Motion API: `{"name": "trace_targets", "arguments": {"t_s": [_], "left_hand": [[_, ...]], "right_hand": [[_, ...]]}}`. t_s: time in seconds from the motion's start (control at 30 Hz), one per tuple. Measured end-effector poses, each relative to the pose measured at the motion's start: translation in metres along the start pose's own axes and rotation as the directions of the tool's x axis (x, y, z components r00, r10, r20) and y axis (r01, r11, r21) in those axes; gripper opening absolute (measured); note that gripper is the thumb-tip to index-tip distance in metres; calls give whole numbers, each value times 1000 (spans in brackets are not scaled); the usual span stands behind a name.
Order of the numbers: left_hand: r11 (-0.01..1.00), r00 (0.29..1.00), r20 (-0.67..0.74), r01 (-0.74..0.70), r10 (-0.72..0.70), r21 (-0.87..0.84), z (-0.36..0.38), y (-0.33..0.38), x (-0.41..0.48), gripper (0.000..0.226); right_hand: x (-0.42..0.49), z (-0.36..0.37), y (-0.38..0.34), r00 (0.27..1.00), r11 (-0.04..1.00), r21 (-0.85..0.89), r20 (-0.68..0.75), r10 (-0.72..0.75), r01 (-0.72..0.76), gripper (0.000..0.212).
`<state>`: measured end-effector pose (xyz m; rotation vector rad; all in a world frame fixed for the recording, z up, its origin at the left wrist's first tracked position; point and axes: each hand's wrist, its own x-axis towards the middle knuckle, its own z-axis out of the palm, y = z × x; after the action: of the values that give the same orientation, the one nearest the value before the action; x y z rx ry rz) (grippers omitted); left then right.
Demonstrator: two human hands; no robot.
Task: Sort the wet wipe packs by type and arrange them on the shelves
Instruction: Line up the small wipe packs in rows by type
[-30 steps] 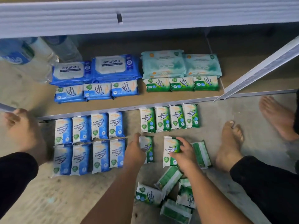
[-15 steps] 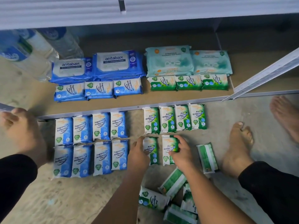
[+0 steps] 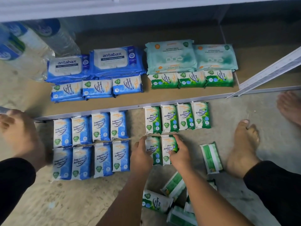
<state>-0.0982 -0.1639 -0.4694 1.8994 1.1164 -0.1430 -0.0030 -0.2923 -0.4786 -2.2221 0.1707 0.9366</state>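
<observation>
On the floor, two green pine wipe packs lie side by side under a row of several green packs (image 3: 177, 117). My left hand (image 3: 140, 156) holds the left green pack (image 3: 153, 148) at its left edge. My right hand (image 3: 180, 154) grips the right green pack (image 3: 169, 146), fingers over its top right corner. Blue fragrance-free packs (image 3: 91, 144) lie in two rows at the left. Loose green packs (image 3: 172, 199) are heaped near my forearms, and one (image 3: 211, 158) lies face down at the right. The bottom shelf (image 3: 162, 98) holds blue antabax packs (image 3: 112, 60), teal packs (image 3: 171, 56) and small blue and green packs.
Water bottles (image 3: 35, 44) lie at the shelf's left end. A white metal rail (image 3: 268, 72) slants across the right. My bare feet rest on the concrete floor at the left (image 3: 21, 134) and the right (image 3: 244, 144); another foot (image 3: 290, 106) shows at the far right.
Both hands have slid the two green packs up and together, so they now lie aligned just below the upper green row. The face-down pack at the right stays where it was.
</observation>
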Motion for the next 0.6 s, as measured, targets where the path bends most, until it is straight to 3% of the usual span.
{"name": "trace_targets", "arguments": {"t_s": [0.2, 0.43, 0.6], "left_hand": [[994, 999, 9, -33, 32, 102, -12, 5, -5, 61], [983, 988, 131, -103, 83, 153, -43, 5, -33, 45], [973, 959, 264, -152, 102, 177, -66, -12, -78, 43]], "right_hand": [[-17, -8, -3, 992, 986, -141, -74, -100, 89, 105], [-53, -45, 4, 990, 950, -311, -129, -59, 16, 95], [-95, -69, 8, 994, 966, -257, -103, -44, 16, 90]]}}
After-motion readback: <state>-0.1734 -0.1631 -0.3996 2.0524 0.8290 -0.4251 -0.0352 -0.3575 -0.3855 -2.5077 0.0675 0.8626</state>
